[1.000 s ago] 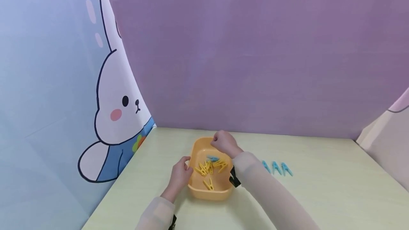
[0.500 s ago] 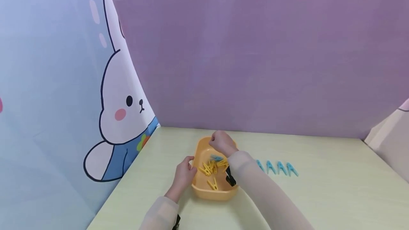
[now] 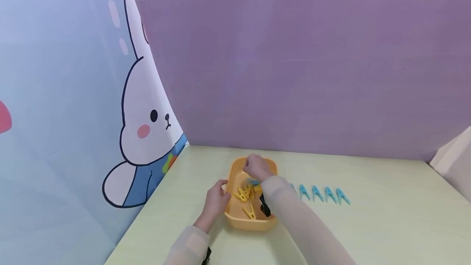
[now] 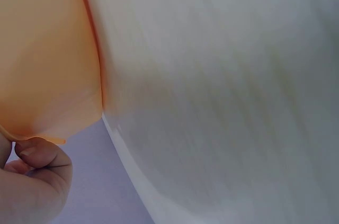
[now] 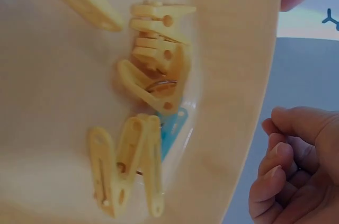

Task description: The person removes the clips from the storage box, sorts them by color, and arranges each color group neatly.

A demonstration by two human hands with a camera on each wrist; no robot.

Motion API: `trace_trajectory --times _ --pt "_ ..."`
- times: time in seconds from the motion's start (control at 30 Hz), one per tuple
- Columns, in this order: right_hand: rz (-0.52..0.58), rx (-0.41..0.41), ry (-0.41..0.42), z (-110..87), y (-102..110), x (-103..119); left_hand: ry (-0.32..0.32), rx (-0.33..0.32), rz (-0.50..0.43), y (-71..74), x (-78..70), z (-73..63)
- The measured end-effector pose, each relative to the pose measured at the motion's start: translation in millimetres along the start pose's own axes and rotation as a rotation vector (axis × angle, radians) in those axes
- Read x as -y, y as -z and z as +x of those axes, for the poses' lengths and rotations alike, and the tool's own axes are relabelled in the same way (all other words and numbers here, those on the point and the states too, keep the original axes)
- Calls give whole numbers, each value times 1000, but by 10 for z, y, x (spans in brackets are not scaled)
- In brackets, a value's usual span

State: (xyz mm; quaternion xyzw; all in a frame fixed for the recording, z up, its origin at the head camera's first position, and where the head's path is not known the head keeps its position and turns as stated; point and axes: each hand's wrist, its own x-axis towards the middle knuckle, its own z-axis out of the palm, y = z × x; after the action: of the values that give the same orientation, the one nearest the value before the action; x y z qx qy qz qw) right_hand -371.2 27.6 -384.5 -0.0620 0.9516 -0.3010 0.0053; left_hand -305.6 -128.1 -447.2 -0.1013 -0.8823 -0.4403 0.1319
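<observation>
My left hand point(image 3: 216, 198) grips the left rim of an orange plastic basin point(image 3: 251, 225); in the left wrist view the thumb point(image 4: 37, 152) lies against that rim. Above the far part of the basin is my right hand point(image 3: 256, 167), its fingers curled together. Nothing shows between those fingers point(image 5: 278, 155) in the right wrist view. Inside the basin lie several yellow clothespins point(image 5: 145, 94), heaped mostly together, with one yellow clothespin point(image 3: 250, 212) apart near the front. A blue clothespin point(image 5: 172, 133) lies partly under the yellow ones.
Several blue clothespins point(image 3: 317, 193) form a row on the pale table point(image 3: 386, 212), right of the basin. My right sleeve point(image 3: 290, 212) partly covers the row's left end. A purple panel point(image 3: 294, 72) stands behind the table, and a blue panel with a rabbit drawing point(image 3: 140, 126) at left.
The head view has turned slightly left, so everything sits further right. My right hand has lowered a little over the basin. More of the blue row shows beside the sleeve.
</observation>
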Motion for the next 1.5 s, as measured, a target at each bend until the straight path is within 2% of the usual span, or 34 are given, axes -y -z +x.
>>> trace_trajectory --times 0.43,0.63,0.8,1.07,1.5 --pt "-94 34 32 49 -96 -209 8 1 3 3 -52 0" --pt "-234 27 76 26 -119 -275 9 4 -2 8 -59 -7" --pt "-301 53 66 20 -137 -322 16 10 -4 0 -46 -2" --pt "-313 70 29 47 -161 -361 19 5 -6 -12 -29 3" --pt "-359 76 53 25 -185 -398 11 10 2 -11 -26 3"
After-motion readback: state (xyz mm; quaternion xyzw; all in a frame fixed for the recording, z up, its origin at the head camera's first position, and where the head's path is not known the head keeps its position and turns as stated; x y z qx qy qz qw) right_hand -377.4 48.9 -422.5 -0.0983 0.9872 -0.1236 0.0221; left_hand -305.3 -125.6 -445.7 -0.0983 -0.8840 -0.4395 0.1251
